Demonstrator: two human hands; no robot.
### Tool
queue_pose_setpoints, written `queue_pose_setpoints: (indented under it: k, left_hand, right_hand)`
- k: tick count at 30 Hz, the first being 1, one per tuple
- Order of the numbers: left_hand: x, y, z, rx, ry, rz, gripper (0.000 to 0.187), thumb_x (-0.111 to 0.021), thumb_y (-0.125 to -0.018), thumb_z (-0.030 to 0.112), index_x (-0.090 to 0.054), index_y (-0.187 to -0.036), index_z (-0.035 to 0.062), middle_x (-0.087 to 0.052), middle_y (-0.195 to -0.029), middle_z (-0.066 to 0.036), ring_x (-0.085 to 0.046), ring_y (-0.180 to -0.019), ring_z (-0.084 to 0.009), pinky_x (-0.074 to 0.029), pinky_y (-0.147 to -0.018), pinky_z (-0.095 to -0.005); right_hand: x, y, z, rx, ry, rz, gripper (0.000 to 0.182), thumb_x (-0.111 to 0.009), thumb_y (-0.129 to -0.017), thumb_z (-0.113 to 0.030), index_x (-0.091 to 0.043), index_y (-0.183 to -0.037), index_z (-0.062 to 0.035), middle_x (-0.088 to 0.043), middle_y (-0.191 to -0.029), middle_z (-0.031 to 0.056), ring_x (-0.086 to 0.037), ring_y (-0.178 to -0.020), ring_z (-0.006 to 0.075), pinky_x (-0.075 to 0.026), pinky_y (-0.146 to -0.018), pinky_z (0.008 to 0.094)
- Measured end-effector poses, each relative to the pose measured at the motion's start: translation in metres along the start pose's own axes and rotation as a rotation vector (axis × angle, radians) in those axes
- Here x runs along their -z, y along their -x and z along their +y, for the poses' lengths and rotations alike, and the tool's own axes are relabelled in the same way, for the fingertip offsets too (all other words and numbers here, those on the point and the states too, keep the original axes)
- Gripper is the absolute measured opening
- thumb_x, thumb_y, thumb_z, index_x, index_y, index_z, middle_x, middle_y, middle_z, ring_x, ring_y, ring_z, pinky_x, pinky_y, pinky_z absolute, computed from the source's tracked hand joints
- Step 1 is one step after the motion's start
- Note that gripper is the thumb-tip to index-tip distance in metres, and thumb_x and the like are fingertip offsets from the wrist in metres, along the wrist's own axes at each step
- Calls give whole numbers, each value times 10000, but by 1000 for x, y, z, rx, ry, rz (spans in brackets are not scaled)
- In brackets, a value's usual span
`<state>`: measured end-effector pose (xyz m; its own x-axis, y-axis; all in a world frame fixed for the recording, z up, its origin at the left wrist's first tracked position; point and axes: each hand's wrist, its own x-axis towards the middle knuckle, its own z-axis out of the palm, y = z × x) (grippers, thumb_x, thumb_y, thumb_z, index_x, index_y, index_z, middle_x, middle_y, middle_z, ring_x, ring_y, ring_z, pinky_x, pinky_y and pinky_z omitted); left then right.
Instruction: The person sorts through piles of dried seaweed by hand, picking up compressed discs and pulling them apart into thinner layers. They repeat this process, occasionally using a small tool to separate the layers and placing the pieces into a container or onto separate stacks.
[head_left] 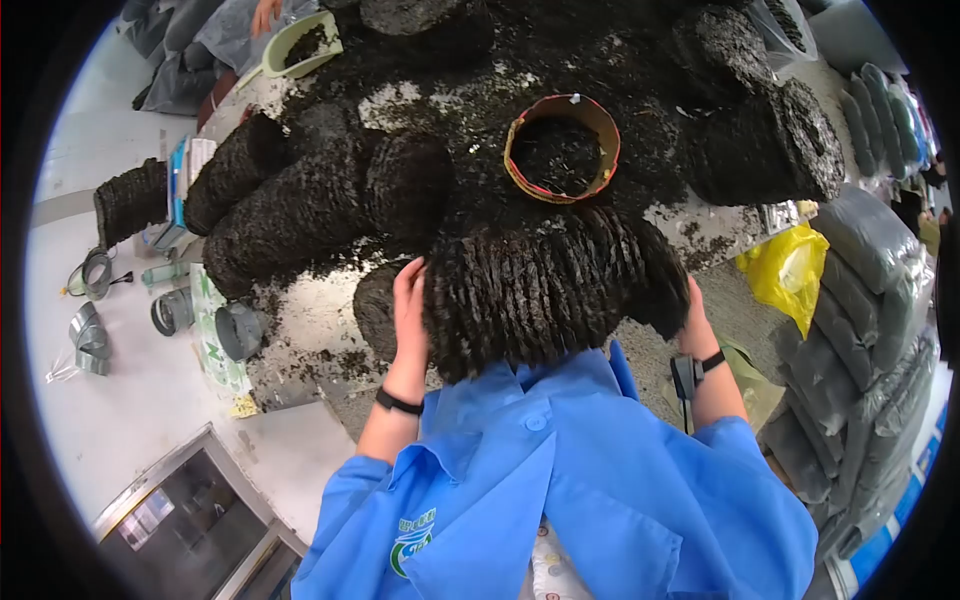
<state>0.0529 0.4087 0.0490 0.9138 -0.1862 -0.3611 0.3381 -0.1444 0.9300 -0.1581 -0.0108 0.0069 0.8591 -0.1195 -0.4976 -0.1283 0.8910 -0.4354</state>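
A long row of dark, round, pressed discs lies on its side close in front of my chest. My left hand is against its left end, and my right hand is against its right end, so the row is held between both palms. Some fingers are hidden behind the discs. Just beyond the row, a round cardboard ring with a red rim stands over loose dark flakes. A single dark disc lies left of my left hand.
More dark rolls lie at left and right. A scoop is at the upper left, near another person's hand. Grey rings sit at the left edge. A yellow bag and stacked filled bags are at right.
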Motion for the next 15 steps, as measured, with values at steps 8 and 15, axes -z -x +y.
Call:
queue_pose_setpoints:
  k: [8,15]
  left_hand:
    - [-49,-54,-39,441,190,89,555,-481,-1067,475,-625,-1321,3,-655,-1281,-117,-588,-1188,-223,-417,-1070,-363]
    - [-13,-12,-7,827,411,92,584,-453,-1027,515,-635,-1336,54,-714,-1222,-132,-650,-1166,-299,-493,-1053,-443]
  right_hand:
    - [-35,-47,-10,-192,248,472,506,-453,-1093,-403,-540,-1469,-76,-636,-1413,64,-617,-1265,213,-499,-1061,391]
    - [-10,-40,-10,-155,119,411,510,-521,-1055,-454,-589,-1414,-99,-669,-1354,69,-659,-1195,227,-514,-1039,397]
